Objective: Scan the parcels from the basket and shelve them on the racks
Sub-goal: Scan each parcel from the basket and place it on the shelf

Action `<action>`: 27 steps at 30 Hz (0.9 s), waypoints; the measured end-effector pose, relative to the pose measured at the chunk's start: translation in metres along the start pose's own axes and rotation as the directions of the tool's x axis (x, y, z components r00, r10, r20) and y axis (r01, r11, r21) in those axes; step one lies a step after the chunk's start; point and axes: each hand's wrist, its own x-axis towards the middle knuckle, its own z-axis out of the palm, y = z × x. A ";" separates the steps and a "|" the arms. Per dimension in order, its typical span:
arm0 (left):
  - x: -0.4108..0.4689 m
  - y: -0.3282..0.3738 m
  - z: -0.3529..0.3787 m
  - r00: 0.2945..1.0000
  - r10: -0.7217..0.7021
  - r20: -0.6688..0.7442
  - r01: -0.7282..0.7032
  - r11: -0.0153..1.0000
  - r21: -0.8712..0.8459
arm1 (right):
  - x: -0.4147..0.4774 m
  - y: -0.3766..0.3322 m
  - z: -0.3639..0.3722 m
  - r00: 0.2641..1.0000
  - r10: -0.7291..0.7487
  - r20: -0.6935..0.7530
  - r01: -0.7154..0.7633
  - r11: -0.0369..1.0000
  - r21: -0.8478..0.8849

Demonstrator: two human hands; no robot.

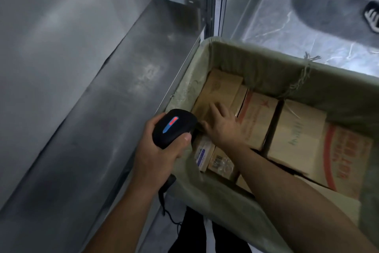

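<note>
Fingers (pixel 215 109) flat on parcel (pixel 219 90), in basket (pixel 266 64)

Print shows, none I can read.
Red characters on the brown cardboard box (pixel 346 156) and the small barcode label (pixel 217 160) stay too blurred.

Both forearms are bare, with no sleeves in view. The left hand (pixel 158 150) and right hand (pixel 222 124) wear no gloves. Dark trousers (pixel 194 232) show below
</note>
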 end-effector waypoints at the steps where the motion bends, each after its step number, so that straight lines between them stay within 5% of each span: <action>1: 0.003 0.000 -0.001 1.000 -0.001 0.013 0.001 1.000 -0.004 | -0.002 -0.001 0.002 1.000 0.017 -0.008 -0.018 1.000 -0.022; 13: 0.020 0.001 0.002 0.998 0.006 0.070 -0.005 1.000 -0.014 | -0.011 -0.005 0.003 0.943 0.320 -0.089 -0.326 0.943 -0.067; 21: 0.019 -0.001 0.008 0.994 -0.010 0.112 0.012 1.000 -0.020 | -0.015 0.009 0.003 0.944 0.330 -0.020 -0.330 0.936 -0.122; 27: 0.015 0.006 0.013 0.991 -0.001 0.137 0.002 1.000 -0.008 | -0.031 0.024 -0.014 0.955 0.298 -0.005 -0.289 0.931 0.223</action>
